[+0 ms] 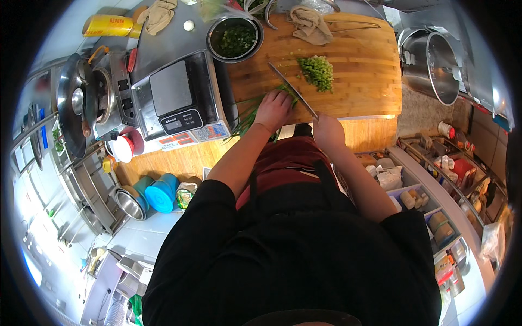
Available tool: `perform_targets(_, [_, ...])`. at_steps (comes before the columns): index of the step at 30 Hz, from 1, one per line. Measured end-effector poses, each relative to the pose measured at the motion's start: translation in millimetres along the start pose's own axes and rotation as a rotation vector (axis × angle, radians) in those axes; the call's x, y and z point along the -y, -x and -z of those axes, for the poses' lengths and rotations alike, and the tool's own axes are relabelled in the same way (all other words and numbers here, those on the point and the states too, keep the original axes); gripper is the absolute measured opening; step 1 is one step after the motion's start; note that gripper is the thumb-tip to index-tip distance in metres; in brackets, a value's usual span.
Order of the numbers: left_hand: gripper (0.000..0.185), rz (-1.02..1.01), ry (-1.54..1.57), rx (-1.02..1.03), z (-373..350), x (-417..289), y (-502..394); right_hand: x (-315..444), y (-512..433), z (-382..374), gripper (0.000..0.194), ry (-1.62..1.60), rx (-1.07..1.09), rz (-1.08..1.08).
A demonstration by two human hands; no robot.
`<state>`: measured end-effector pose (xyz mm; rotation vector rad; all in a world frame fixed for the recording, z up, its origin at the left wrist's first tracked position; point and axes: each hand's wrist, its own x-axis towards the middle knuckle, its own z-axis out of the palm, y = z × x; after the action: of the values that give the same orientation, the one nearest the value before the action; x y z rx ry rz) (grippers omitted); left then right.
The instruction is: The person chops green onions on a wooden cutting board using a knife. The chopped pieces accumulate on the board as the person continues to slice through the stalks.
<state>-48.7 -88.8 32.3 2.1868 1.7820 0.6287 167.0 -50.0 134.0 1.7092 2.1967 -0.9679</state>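
Note:
My left hand (274, 107) presses a bunch of green onions (249, 116) down on a wooden cutting board (359, 89), its fingers curled over the stalks. The leafy ends trail leftward past the board's edge. In my right hand (328, 132) is the handle of a kitchen knife (294, 89). Its blade points up and to the left, just right of the left hand's fingers and close to the cut end of the bunch. A heap of chopped green onion (317, 73) lies on the board beyond the knife, with small bits scattered around it.
A metal bowl of chopped greens (235, 40) stands at the board's upper left. Left of the board is a digital scale (171, 89) on a larger one. A crumpled cloth (312, 26) and metal tongs (357, 24) lie at the back. A steel pot (442, 67) stands right.

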Motion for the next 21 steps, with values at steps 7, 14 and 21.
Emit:
perform_targets(7, [0.039, -0.005, -0.011, 0.016, -5.6, 2.7, 1.8, 5.1, -10.8, -14.2, 0.03, 0.037, 0.079, -0.016])
perform_targets(14, [0.03, 0.0, -0.022, 0.025, -4.0, 1.2, -0.4, 16.2, -25.5, -14.7, 0.031, -0.015, -0.027, -0.044])
perform_targets(21, [0.024, -0.005, 0.018, 0.001, -4.3, 3.6, 0.9, 15.0, 2.2, 2.0, 0.034, -0.061, -0.039, -0.041])
